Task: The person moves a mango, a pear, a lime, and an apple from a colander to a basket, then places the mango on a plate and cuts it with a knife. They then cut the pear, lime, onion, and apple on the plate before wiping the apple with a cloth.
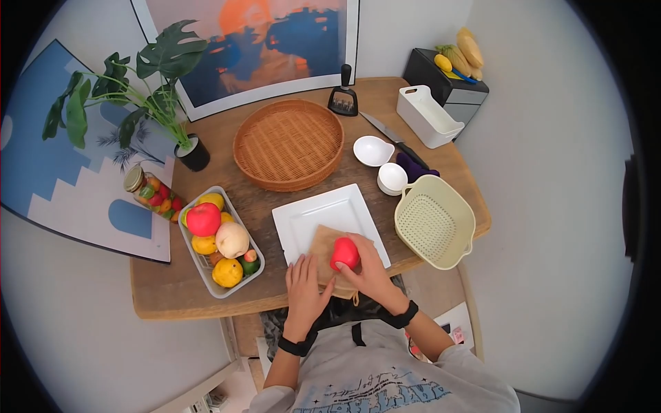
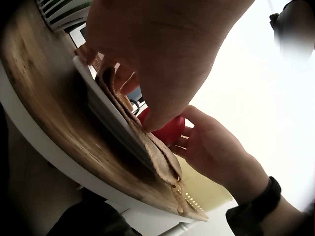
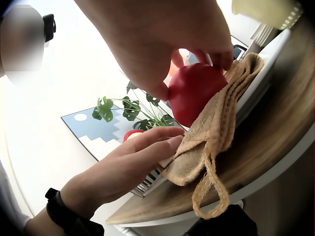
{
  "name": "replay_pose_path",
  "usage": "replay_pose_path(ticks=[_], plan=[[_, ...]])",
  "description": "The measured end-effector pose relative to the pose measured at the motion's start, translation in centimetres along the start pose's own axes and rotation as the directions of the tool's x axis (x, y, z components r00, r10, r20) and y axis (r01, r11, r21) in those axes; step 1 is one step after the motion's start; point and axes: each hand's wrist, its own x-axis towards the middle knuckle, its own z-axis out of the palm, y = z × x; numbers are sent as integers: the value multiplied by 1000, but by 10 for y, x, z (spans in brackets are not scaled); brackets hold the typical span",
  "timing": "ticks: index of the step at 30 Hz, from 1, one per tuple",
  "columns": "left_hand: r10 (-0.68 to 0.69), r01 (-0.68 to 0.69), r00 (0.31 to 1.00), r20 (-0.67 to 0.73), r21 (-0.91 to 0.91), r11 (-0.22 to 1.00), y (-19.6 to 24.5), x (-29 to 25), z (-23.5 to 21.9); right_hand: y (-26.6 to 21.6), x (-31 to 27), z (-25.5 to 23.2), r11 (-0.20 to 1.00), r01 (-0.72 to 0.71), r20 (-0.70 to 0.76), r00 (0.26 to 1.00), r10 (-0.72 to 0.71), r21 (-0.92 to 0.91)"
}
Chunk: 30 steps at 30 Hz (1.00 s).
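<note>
A red round fruit (image 1: 345,253) rests on a folded tan cloth (image 1: 323,242), which lies over the near part of a square white plate (image 1: 313,210). The right hand (image 1: 368,275) grips the fruit from its right side, thumb in front and fingers behind. Beside it the left hand (image 1: 308,286) lies with fingers extended on the cloth's left edge and the plate. In the right wrist view the fruit (image 3: 194,93) sits against the cloth (image 3: 216,118), whose loop hangs over the table edge.
Left of the plate stands a grey basket (image 1: 222,293) of fruit, with a jar (image 1: 153,193) behind. A wicker tray (image 1: 289,144) is at the back. To the right are a green basket (image 1: 435,221), small white bowls (image 1: 374,151), a knife (image 1: 394,138) and a white bin (image 1: 428,118).
</note>
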Motion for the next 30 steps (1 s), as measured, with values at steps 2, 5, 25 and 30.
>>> replay_pose_path(ticks=[2, 5, 25, 30], plan=[[-6, 6, 1000, 1, 7, 1000, -1, -1, 4, 0, -3, 2, 1000, -1, 20, 1000, 2, -22], [-18, 18, 1000, -2, 19, 1000, -2, -2, 7, -2, -3, 1, 990, 79, 43, 996, -75, -117], [-18, 18, 998, -57, -11, 1000, -8, -6, 14, -3, -6, -6, 984, 81, 77, 995, -70, -156], [-8, 8, 998, -63, -4, 1000, -10, -7, 16, -5, -1, -9, 946, 172, 23, 985, -172, -276]])
